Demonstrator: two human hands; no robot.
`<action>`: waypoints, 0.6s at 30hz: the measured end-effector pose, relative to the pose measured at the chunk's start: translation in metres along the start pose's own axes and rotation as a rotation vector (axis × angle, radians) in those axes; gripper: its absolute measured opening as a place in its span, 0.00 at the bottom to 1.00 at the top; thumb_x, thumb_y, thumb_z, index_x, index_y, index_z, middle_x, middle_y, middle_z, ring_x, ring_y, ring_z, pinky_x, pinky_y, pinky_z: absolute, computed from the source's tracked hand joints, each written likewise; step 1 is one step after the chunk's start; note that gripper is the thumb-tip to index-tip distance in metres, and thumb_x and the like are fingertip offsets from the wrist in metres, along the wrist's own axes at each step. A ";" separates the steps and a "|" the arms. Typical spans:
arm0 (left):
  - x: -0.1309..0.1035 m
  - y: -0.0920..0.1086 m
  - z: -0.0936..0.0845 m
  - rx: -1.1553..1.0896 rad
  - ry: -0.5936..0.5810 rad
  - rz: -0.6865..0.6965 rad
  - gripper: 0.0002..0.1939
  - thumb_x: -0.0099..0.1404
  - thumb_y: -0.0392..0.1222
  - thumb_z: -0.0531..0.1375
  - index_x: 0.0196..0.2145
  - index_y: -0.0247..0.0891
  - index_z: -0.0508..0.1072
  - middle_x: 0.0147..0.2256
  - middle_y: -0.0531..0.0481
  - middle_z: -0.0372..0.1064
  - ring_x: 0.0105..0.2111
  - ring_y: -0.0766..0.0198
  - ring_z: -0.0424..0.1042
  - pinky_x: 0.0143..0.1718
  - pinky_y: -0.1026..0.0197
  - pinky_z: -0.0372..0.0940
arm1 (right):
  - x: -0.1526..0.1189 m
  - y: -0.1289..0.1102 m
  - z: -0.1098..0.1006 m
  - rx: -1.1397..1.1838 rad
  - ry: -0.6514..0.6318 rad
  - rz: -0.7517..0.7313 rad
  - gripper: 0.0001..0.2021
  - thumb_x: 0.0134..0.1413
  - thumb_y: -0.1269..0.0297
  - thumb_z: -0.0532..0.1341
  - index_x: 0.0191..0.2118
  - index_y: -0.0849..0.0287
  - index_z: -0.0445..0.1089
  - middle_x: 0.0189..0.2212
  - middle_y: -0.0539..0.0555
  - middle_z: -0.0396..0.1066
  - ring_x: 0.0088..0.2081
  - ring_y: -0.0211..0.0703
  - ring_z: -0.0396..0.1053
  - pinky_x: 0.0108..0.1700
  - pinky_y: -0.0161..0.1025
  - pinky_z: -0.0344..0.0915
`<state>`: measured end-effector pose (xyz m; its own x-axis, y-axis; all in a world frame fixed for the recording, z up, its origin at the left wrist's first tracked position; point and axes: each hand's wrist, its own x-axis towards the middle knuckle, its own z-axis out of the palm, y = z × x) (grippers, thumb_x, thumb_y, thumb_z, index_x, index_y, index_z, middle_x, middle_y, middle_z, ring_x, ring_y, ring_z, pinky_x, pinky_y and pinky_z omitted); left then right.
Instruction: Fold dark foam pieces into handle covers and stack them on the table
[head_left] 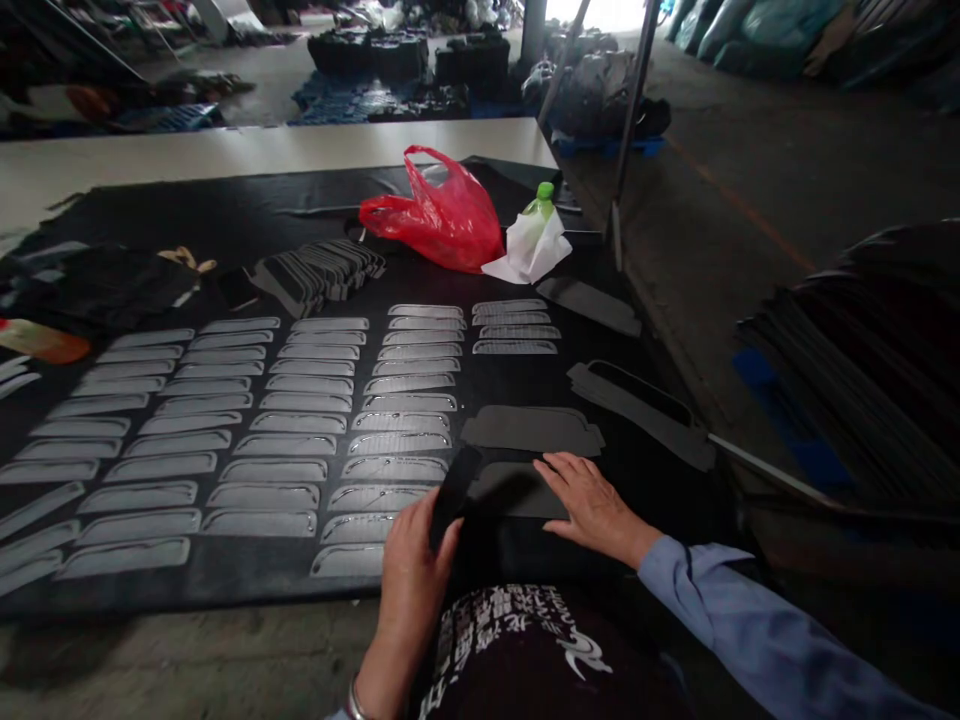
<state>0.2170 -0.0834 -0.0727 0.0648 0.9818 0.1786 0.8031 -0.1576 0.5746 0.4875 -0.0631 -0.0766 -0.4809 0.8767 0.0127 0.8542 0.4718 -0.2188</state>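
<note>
My left hand [418, 550] is wrapped round a dark flat piece [454, 490], tilted up at the table's near edge. Spread over the right part of a grey panel [510, 488] is my right hand [592, 503], its fingers apart. Just beyond lies a second stack of grey panels [531, 429]. To the left, several columns of pale curved strips [390, 467] cover the black table covering [247, 570]. Another few strips [516, 333] lie beyond the panels.
A red plastic bag [457, 215] and a green-capped bottle [541, 205] with white paper stand further back. Grey pieces [319, 272] are fanned out left of the bag. More panels [649, 410] lie at right, near a metal bar [772, 472].
</note>
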 end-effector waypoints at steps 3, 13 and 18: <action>0.007 0.011 0.003 0.260 -0.087 0.132 0.17 0.60 0.36 0.58 0.48 0.34 0.66 0.39 0.42 0.70 0.39 0.54 0.68 0.41 0.51 0.65 | -0.012 -0.019 -0.017 0.028 0.082 -0.003 0.20 0.48 0.66 0.64 0.48 0.64 0.65 0.43 0.62 0.69 0.45 0.51 0.65 0.45 0.48 0.65; 0.020 0.067 0.028 0.386 -0.418 0.505 0.18 0.61 0.31 0.55 0.50 0.34 0.63 0.41 0.45 0.69 0.41 0.56 0.66 0.43 0.52 0.63 | -0.017 -0.051 -0.013 -0.024 0.324 -0.037 0.15 0.56 0.70 0.57 0.49 0.65 0.65 0.45 0.57 0.70 0.48 0.48 0.63 0.52 0.47 0.58; 0.022 0.075 0.034 0.369 -0.435 0.529 0.17 0.61 0.32 0.55 0.49 0.33 0.64 0.40 0.46 0.70 0.40 0.56 0.67 0.43 0.52 0.64 | -0.021 -0.038 -0.008 -0.012 0.256 -0.005 0.17 0.52 0.71 0.60 0.49 0.64 0.65 0.42 0.57 0.70 0.44 0.48 0.65 0.50 0.47 0.61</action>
<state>0.2987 -0.0698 -0.0524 0.6599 0.7512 -0.0182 0.7407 -0.6462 0.1838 0.4670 -0.0989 -0.0611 -0.4210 0.8687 0.2609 0.8549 0.4762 -0.2061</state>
